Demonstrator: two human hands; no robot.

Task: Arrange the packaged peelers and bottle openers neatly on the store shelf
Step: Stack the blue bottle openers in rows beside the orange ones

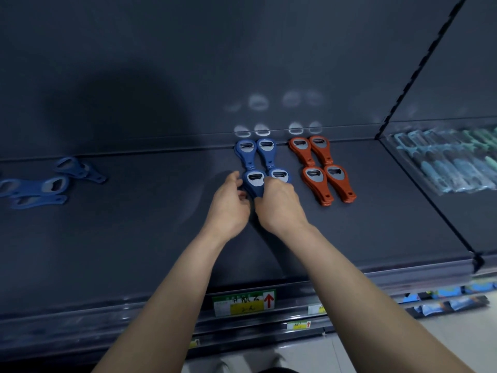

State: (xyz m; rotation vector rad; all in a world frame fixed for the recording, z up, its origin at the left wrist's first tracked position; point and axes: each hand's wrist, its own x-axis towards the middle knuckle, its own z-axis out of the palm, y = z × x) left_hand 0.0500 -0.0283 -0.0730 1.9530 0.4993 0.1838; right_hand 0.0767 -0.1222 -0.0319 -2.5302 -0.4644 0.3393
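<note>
Hands meet at the centre of the frame: the left hand and the right hand each curl their fingers round the handle end of the front blue stack of bottle openers, pinching it from either side as it lies flat on the dark shelf. The right hand partly covers a second front stack just beside it. Directly behind, toward the back wall, two rear blue stacks lie side by side, heads to the rear. To the right of centre, the red bottle openers sit in four squared stacks, two behind and two in front, and look finished. At the left edge of the frame, the loose blue openers lie scattered at odd angles, well apart from the tidy block; they appear to be the main work left. At the right edge, past the shelf divider, the packaged peelers lie in overlapping rows, too blurred to judge for neatness. A green and yellow price label marks the shelf's front rail, bottom centre. By this view the job seems more than half done.
</note>
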